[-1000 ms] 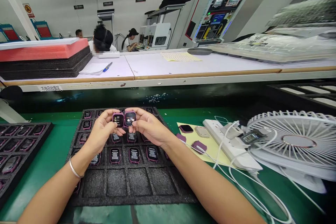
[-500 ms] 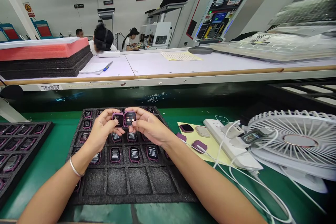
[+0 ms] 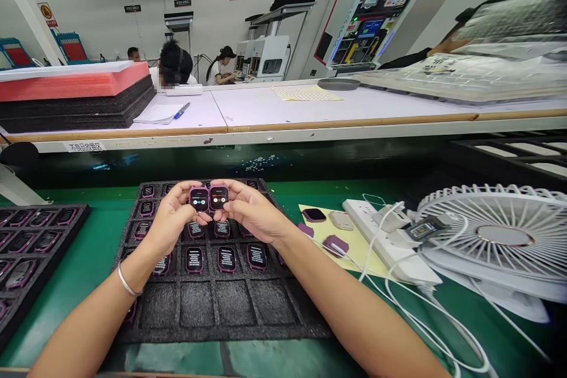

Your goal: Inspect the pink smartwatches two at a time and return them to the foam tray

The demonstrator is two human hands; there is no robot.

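Observation:
Two purple smartwatch bodies with lit screens are held side by side above a black foam tray (image 3: pixel 195 307). My left hand (image 3: pixel 175 215) grips the left smartwatch (image 3: pixel 199 199) by its edge, thumb near the lower left corner. In my right hand (image 3: pixel 252 212) is the right smartwatch (image 3: pixel 218 198), the thumb at its lower right corner. Both screens show small coloured dots and two round icons. Below them, several more purple watches (image 3: pixel 227 260) lie in the tray's pockets, with white text on their screens; the front row of pockets holds none where visible.
Another foam tray of watches (image 3: pixel 42 242) lies at left. To the right are a yellow sheet (image 3: pixel 325 227) with watch parts, a white power strip (image 3: pixel 376 230) with loose cables, and a white fan (image 3: pixel 505 236). A raised shelf (image 3: pixel 266 115) runs behind; people sit beyond it.
The left watch's screen now shows two round icons, and my left thumb has drawn back from it toward the edge. Both hands stay in nearly the same place.

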